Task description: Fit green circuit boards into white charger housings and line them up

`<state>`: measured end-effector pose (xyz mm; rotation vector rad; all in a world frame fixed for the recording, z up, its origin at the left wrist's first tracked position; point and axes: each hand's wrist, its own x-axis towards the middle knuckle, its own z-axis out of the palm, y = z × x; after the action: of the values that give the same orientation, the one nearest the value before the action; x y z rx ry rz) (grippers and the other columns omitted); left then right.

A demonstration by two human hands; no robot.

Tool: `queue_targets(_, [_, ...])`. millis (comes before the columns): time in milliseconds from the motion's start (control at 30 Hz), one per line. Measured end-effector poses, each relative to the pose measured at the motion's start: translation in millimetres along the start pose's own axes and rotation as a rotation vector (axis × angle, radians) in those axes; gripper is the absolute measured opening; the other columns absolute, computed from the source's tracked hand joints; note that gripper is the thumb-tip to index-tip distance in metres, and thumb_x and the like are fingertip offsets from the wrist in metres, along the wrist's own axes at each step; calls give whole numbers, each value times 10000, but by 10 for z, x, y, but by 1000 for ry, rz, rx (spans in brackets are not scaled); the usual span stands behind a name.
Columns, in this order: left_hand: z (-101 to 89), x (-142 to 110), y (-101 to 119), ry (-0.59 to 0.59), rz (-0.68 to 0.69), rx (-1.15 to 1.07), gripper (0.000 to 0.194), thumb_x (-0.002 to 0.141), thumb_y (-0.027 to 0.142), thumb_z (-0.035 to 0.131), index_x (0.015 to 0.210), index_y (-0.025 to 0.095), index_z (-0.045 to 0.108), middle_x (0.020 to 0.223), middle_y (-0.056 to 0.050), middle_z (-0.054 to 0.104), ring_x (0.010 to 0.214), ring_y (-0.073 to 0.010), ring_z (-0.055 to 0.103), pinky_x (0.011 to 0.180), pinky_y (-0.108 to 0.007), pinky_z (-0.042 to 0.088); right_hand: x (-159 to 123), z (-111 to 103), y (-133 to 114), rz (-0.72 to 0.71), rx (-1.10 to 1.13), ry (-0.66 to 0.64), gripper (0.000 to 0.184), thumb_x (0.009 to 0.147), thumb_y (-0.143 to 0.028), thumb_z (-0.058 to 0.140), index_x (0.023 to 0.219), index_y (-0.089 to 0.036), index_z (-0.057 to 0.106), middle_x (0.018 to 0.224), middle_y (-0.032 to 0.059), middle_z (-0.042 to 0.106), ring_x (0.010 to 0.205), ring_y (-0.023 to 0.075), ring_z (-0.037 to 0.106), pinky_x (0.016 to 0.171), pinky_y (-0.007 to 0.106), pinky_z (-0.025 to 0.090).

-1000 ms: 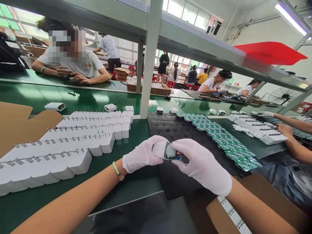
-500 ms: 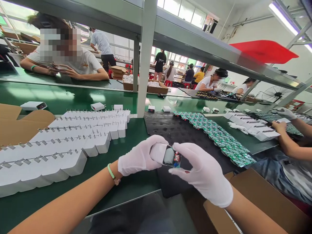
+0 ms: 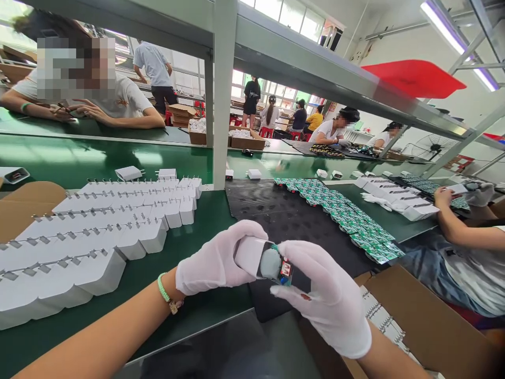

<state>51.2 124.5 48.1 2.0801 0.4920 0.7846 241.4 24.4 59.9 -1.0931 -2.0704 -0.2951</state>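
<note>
1. One left hand [image 3: 221, 258], fabric-gloved, clamped on one boxy white case [image 3: 248, 256]
2. One right hand [image 3: 331, 295], gloved, pinching one lumpy board [image 3: 276, 266], partly inside the case, above one black mat [image 3: 256, 200]
3. Left: rows of plugs [image 3: 106, 242]

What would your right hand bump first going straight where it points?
The right hand would probably bump the circuit board sticking out of the white casing in the left hand, though depth is unclear.
</note>
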Motion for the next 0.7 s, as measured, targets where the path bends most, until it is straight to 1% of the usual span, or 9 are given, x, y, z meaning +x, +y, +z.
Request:
queue_targets(200, [16,6,26,-11,13,27,386,710,229,677,1059,201,513,1107,-29,554,952,-166,572,836,-273,483,43,17,-31,-12,-23,-49,383,923,-306,555,1280,-227,439,1002,94,655,937,262,617,764,384,562])
queue_targets(267, [31,2,29,-11,17,28,406,699,200,682,1069,203,516,1121,-26,549,969,-166,571,847,-271,481,16,78,-21,35,-12,-40,451,902,-360,587,1314,-252,437,1064,98,630,967,264,609,786,386,560])
queue_targets(333, [41,-6,25,-11,25,26,430,698,200,701,1086,208,516,1124,-21,552,973,-163,576,851,-266,483,-38,173,2,141,52,-13,577,834,-487,648,1334,-288,441,1157,102,583,1039,279,588,834,401,551])
queue_targets(367, [43,-10,20,-14,33,22,436,701,215,715,1088,209,515,1121,-20,555,974,-162,580,854,-265,484,-70,230,14,208,132,7,662,784,-562,667,1346,-301,434,1210,107,551,1078,289,574,862,414,542])
queue_targets(433, [41,-18,7,-12,58,12,450,705,252,741,1091,209,512,1144,-26,555,995,-165,588,873,-267,486,-130,345,30,356,411,43,804,721,-672,648,1389,-316,377,1286,113,500,1123,293,560,905,434,523])
queue_targets(500, [34,-24,-3,-2,85,19,464,698,266,761,1088,206,517,1213,-43,539,1072,-183,579,929,-278,474,-161,438,20,523,767,31,839,741,-678,621,1429,-315,307,1318,113,491,1133,273,565,939,429,502])
queue_targets(567, [30,-25,-6,2,112,54,475,684,258,778,1085,209,528,1236,-46,547,1210,-216,512,1007,-293,436,-147,490,-24,632,1073,-6,770,792,-626,618,1422,-285,336,1300,104,524,1149,256,558,995,417,457])
queue_targets(633, [33,-21,-2,-13,132,90,479,681,257,785,1090,216,541,1196,-36,585,1317,-229,418,1065,-303,395,-97,506,-88,670,1304,-34,659,824,-571,627,1365,-244,441,1275,100,549,1188,261,526,1058,423,386])
queue_targets(700, [43,-14,4,-27,144,109,486,682,256,785,1105,219,548,1155,-32,613,1350,-225,380,1089,-308,380,-38,504,-154,698,1492,-17,523,858,-512,617,1284,-221,528,1239,94,567,1201,270,504,1079,434,346])
